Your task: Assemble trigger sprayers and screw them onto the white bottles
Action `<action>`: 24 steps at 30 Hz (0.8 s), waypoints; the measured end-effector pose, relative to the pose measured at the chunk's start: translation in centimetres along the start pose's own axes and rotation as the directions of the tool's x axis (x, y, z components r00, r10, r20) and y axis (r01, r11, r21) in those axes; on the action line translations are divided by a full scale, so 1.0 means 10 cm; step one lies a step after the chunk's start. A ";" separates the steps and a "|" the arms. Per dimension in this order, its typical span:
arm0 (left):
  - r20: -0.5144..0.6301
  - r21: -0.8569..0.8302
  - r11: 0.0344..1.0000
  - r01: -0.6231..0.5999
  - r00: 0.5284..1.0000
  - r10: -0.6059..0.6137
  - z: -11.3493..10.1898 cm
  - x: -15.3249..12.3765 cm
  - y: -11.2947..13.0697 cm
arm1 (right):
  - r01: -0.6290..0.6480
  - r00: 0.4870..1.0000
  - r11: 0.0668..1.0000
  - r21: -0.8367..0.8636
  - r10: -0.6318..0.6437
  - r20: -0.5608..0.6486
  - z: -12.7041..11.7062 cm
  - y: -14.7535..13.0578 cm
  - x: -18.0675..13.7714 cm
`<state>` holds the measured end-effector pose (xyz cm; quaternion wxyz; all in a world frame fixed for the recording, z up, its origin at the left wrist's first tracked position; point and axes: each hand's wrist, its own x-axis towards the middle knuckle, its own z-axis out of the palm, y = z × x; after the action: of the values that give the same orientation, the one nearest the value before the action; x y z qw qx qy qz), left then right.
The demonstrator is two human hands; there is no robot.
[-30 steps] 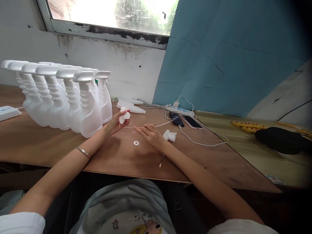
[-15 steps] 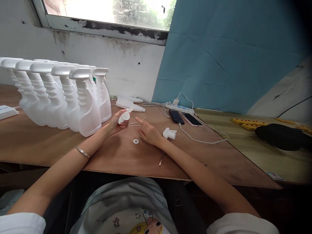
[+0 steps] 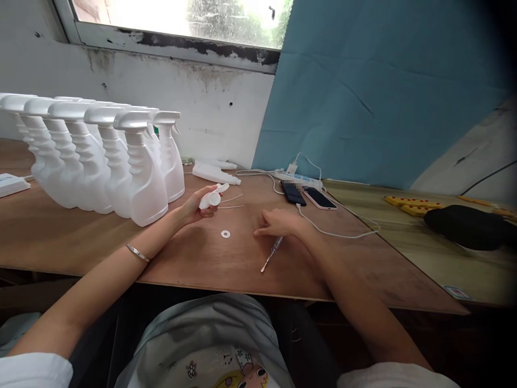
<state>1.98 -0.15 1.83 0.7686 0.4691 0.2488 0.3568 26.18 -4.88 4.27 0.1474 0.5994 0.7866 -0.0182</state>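
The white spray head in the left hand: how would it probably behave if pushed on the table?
The white spray head would likely feel stiff and light, since it looks like small moulded plastic. Its round collar might let it rock, but the projecting piece could limit rolling.

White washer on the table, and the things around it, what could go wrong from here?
The washer lies loose on the table near the right hand, so a careless sweep might flick it away. The screwdriver points its tip toward the near edge, so a nudge could perhaps send it off. The white spray head is held by the left hand alone, so it may slip if pushed.
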 end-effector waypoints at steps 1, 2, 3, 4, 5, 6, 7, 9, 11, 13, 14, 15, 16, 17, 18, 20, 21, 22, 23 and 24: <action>0.010 0.007 1.000 -0.005 1.000 0.005 0.00 0.00 0.00 | -0.015 1.000 1.000 0.006 0.015 -0.002 -0.01 0.02 -0.01; 0.022 0.011 1.000 -0.014 1.000 0.013 0.00 -0.01 -0.01 | -0.021 1.000 1.000 0.013 0.021 -0.005 -0.02 0.04 -0.03; 0.034 0.011 1.000 -0.025 0.999 0.024 0.01 -0.01 -0.01 | -0.013 1.000 1.000 0.023 0.013 0.001 -0.03 0.04 -0.05; 0.046 0.008 0.999 -0.036 0.998 0.036 0.01 -0.01 -0.01 | 0.009 1.000 0.999 0.040 -0.010 0.029 -0.04 0.04 -0.06; 0.053 0.002 0.999 -0.045 0.998 0.045 0.01 -0.02 -0.01 | 0.042 0.996 0.997 0.068 -0.047 0.076 -0.05 0.04 -0.08; 0.057 -0.005 0.999 -0.051 0.997 0.051 0.01 -0.02 -0.01 | 0.081 0.987 0.991 0.104 -0.094 0.129 -0.05 0.04 -0.09; 0.058 -0.015 0.998 -0.054 0.997 0.055 0.01 -0.02 0.00 | 0.116 0.976 0.983 0.140 -0.139 0.167 -0.05 0.04 -0.10; 0.059 -0.037 0.998 -0.056 0.997 0.058 0.01 -0.03 0.00 | 0.141 0.971 0.975 0.172 -0.170 0.170 -0.04 0.05 -0.08; 0.058 -0.061 0.995 -0.076 0.995 0.079 0.00 -0.04 0.00 | 0.125 0.986 0.980 0.154 -0.140 0.091 -0.02 0.06 -0.04; 0.052 -0.080 0.991 -0.107 0.992 0.111 0.00 -0.04 0.01 | 0.148 0.987 0.974 0.172 -0.156 0.038 0.00 0.07 0.01; 0.045 -0.087 0.989 -0.119 0.991 0.124 0.00 -0.04 0.01 | 0.181 0.982 0.963 0.198 -0.189 0.023 0.00 0.07 0.03; 0.037 -0.091 0.988 -0.125 0.991 0.129 0.00 -0.04 0.01 | 0.223 0.973 0.947 0.230 -0.231 0.006 0.00 0.07 0.04; 0.025 -0.092 0.988 -0.126 0.991 0.129 0.00 -0.03 0.01 | 0.267 0.962 0.926 0.266 -0.273 -0.014 0.00 0.06 0.05; 0.009 -0.091 0.988 -0.126 0.992 0.127 0.00 -0.03 0.00 | 0.308 0.949 0.901 0.305 -0.312 -0.038 -0.01 0.05 0.06; -0.011 -0.087 0.988 -0.124 0.992 0.123 0.00 -0.02 0.00 | 0.347 0.936 0.871 0.348 -0.345 -0.067 -0.02 0.04 0.05; -0.050 -0.074 0.992 -0.106 0.993 0.102 0.00 0.01 -0.01 | 0.411 0.910 0.788 0.458 -0.382 -0.159 -0.04 0.00 0.04; -0.067 -0.069 0.994 -0.088 0.994 0.083 0.00 0.02 -0.02 | 0.438 0.898 0.737 0.514 -0.377 -0.226 -0.04 -0.02 0.04; -0.078 -0.065 0.996 -0.066 0.995 0.061 -0.01 0.04 -0.02 | 0.465 0.885 0.686 0.560 -0.354 -0.302 -0.04 -0.05 0.03; -0.080 -0.063 0.997 -0.042 0.996 0.037 -0.02 0.05 -0.03 | 0.492 0.869 0.639 0.591 -0.319 -0.379 -0.03 -0.09 0.04; -0.076 -0.063 0.998 -0.022 0.997 0.017 -0.03 0.06 -0.04 | 0.520 0.848 0.605 0.604 -0.279 -0.450 -0.02 -0.12 0.04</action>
<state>2.28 0.41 1.31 0.7696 0.4330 0.2616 0.3896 24.89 -4.80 4.14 -0.2269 0.4097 0.8456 -0.2562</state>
